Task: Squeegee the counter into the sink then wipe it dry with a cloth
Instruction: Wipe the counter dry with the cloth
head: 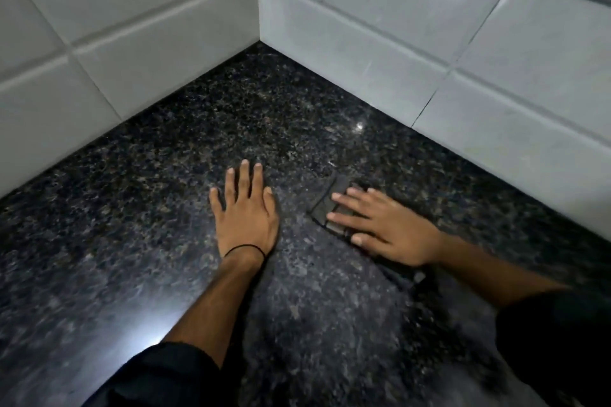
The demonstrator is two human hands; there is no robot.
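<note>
Speckled black granite counter (148,208) fills my view, meeting white wall tiles (132,43) in the corner. My left hand (246,211) lies flat and empty, fingers spread, probably bracing me. Beside it, my right hand (383,228) presses open-palmed on the dark grey cloth (325,200), fingers splayed rather than clenched, likely for broad wiping contact. The cloth looks folded flat, blending into the stone.
</note>
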